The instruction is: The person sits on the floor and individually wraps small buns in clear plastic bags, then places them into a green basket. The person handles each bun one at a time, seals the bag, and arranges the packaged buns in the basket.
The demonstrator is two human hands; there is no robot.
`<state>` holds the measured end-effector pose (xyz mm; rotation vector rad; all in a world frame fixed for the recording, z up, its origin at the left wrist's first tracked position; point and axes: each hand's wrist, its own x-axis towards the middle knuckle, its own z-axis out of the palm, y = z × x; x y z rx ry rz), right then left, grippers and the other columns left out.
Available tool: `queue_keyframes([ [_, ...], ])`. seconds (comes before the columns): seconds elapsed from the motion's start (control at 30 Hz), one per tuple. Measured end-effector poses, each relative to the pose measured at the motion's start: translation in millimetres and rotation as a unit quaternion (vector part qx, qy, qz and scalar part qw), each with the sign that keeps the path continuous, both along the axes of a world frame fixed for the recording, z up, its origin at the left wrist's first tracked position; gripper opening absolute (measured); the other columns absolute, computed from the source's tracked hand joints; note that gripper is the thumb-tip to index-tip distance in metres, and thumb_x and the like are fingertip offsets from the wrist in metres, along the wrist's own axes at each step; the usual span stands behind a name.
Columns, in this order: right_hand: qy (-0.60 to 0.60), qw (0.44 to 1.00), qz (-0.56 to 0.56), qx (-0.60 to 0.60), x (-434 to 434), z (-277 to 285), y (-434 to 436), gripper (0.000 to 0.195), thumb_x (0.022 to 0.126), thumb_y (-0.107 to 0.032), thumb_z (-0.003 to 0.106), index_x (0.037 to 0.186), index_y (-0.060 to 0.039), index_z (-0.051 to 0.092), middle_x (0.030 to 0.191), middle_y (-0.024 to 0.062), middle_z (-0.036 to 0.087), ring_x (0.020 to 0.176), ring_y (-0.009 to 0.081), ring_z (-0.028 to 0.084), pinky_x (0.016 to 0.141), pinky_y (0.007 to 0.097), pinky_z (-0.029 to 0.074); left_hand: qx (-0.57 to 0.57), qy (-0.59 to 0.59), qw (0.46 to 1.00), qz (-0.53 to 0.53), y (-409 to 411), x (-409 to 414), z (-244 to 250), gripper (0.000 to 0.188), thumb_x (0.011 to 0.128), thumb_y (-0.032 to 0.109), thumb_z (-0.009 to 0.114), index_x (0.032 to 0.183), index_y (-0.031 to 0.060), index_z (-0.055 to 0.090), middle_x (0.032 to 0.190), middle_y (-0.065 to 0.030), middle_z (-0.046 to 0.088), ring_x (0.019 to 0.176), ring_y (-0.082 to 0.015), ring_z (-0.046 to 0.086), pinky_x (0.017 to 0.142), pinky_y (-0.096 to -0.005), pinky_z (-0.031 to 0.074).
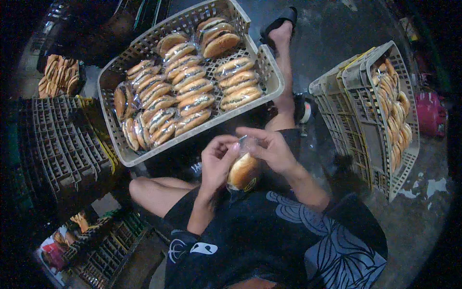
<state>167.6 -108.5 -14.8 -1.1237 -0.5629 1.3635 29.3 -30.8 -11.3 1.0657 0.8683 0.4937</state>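
A bread bun (pixel 242 171) in a clear plastic bag hangs between my hands, over my lap. The gathered neck of the bag (pixel 245 144) is pinched by my left hand (pixel 219 159), whose thumb and fingers close on it from the left. My right hand (pixel 272 148) is at the same neck from the right, index finger stretched out over a small light strip (pixel 243 137); whether it grips the bag is partly blurred. Beyond my hands a pale plastic crate (pixel 195 135) holds rows of bagged, filled buns (pixel 191 86).
On the right, a stack of plastic crates (pixel 346 94) carries more buns (pixel 391 108) on top. Stacked crates (pixel 68 137) stand at the left, with buns (pixel 59 76) behind them. More crates (pixel 112 245) are at lower left. A pink object (pixel 431 113) lies far right.
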Motion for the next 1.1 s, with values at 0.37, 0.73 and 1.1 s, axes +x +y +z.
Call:
queue_keyframes([
  [0.37, -0.254, 0.964, -0.073, -0.023, -7, 1, -3, 0.008, 0.079, -0.009, 0.063, 0.079, -0.0022, 0.058, 0.073, 0.0046, 0.056, 0.073, 0.0129, 0.055, 0.065, 0.0267, 0.046, 0.158, 0.070, 0.985, -0.019, -15, 1, 11, 0.007, 0.076, -0.008, 0.051, 0.077, -0.0009, 0.051, 0.080, -0.0101, 0.058, 0.073, -0.0148, 0.055, 0.064, -0.0247, 0.045],
  [0.73, -0.393, 0.897, 0.174, -0.105, -2, 7, -29, 0.018, 0.077, -0.013, 0.059, 0.093, -0.0049, 0.061, 0.085, 0.0125, 0.057, 0.086, 0.0310, 0.054, 0.072, 0.0384, 0.046, 0.291, 0.216, 0.903, -0.231, -30, -26, -18, 0.013, 0.083, 0.011, 0.052, 0.088, 0.0003, 0.056, 0.079, -0.0161, 0.056, 0.078, -0.0290, 0.057, 0.068, -0.0300, 0.044],
  [1.1, -0.388, 0.875, 0.192, -0.217, -3, -37, -82, 0.031, 0.084, -0.027, 0.055, 0.098, 0.0010, 0.052, 0.090, 0.0196, 0.054, 0.085, 0.0320, 0.055, 0.074, 0.0378, 0.044, 0.013, 0.189, 0.953, -0.235, -66, -28, -52, 0.020, 0.086, 0.016, 0.049, 0.093, -0.0003, 0.057, 0.091, -0.0095, 0.058, 0.089, -0.0164, 0.054, 0.080, -0.0275, 0.041],
])
